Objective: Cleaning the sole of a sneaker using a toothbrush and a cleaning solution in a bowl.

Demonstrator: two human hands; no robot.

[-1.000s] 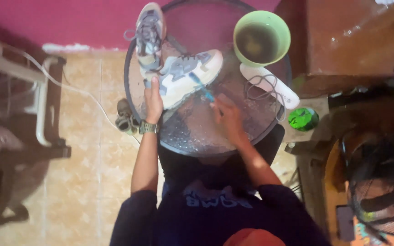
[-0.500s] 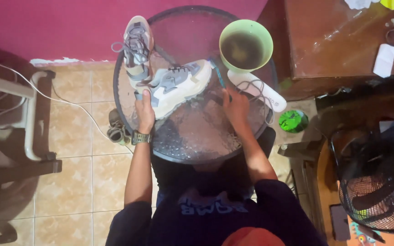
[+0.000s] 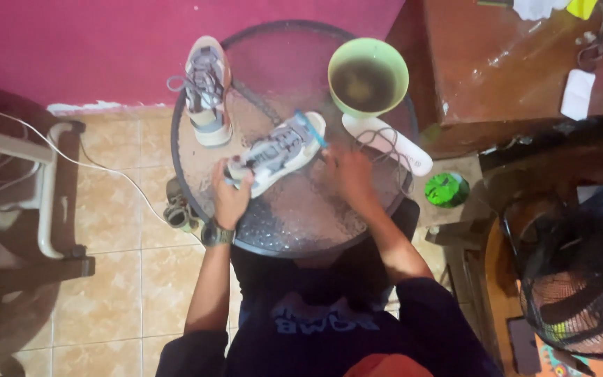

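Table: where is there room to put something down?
Bare glass on the table lies near the front rim, below the shoe held by the left hand, and at the back between the second shoe and bowl. The right side by the insole is crowded.

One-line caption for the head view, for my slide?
Left hand steadies a grey sneaker on a round glass table; right hand holds a blue-handled brush.
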